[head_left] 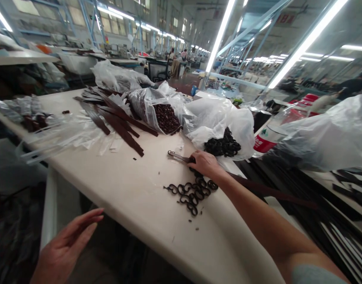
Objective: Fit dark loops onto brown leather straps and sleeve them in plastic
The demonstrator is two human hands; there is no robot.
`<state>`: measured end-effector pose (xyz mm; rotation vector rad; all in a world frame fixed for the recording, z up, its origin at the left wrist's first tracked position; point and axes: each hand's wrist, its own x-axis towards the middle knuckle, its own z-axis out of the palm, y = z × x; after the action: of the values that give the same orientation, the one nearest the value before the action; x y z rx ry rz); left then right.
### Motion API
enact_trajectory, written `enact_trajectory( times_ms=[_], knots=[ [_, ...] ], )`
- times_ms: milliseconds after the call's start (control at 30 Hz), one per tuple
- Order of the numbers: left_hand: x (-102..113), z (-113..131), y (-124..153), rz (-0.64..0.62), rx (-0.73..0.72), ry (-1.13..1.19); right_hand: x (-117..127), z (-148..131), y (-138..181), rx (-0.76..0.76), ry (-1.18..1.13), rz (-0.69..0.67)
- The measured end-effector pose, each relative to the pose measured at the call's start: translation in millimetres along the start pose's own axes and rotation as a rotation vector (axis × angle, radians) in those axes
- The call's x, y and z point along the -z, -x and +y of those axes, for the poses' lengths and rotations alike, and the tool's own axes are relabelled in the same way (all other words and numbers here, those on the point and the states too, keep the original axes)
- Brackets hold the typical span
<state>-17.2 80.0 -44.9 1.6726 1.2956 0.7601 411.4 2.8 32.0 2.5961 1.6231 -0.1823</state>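
Note:
My right hand [205,163] reaches across the cream table [133,193] and is closed around a dark brown strap [269,191] with a metal buckle end [176,156]. Just in front of it lies a small heap of several dark buckles [192,193]. My left hand [68,248] hovers off the table's near edge, fingers stretched out together, holding nothing.
A white plastic bag of black buckles [224,146] and a clear bag of small brown pieces [166,117] stand behind my right hand. Brown straps [118,122] lie at the back left on plastic sheets. Black straps [340,213] and a bottle [272,134] lie on the right.

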Motion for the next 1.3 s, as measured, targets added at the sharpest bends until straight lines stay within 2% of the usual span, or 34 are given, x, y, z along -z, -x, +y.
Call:
enact_trajectory(
  times_ms=[133, 267, 333, 433, 533, 667, 800, 900, 1100, 1167, 1300],
  knots=[
    [-29.9, 30.9, 9.2, -0.149, -0.100, 0.077, -16.1, 0.3, 3.6, -0.039, -0.018, 0.056],
    [-52.0, 57.9, 16.8, -0.327, -0.230, 0.093, -11.8, 5.2, 9.1, -0.053, -0.114, 0.094],
    [-60.6, 67.1, 17.5, -0.407, -0.204, 0.127, -3.0, 10.0, 19.9, -0.020, -0.188, 0.078],
    [-76.0, 83.1, 12.7, -0.472, -0.087, 0.225, 11.7, 12.4, 45.2, 0.067, -0.284, 0.040],
    [-94.2, 104.8, 2.4, -0.500, -0.007, 0.369, 20.8, 7.7, 73.4, 0.179, -0.487, -0.048],
    [-113.2, 127.9, -6.4, -0.582, 0.048, 0.531, 18.3, 2.5, 98.0, 0.238, -0.878, -0.282],
    [-119.8, 133.4, -2.2, -0.635, 0.068, 0.627, 5.7, 2.7, 103.7, 0.245, -0.986, -0.370],
    [-122.7, 130.5, 3.2, -0.580, 0.107, 0.660, -2.6, -3.7, 105.0, 0.269, -0.989, -0.266],
    [-140.7, 125.9, 15.8, -0.525, 0.123, 0.668, -15.2, -43.0, 115.3, 0.406, -0.845, 0.144],
    [-146.5, 125.5, 19.8, -0.510, 0.118, 0.683, -21.1, -53.0, 116.9, 0.439, -0.820, 0.217],
    [-150.3, 122.9, 23.8, -0.470, 0.118, 0.708, -33.5, -58.1, 115.6, 0.470, -0.847, 0.276]
  ],
)
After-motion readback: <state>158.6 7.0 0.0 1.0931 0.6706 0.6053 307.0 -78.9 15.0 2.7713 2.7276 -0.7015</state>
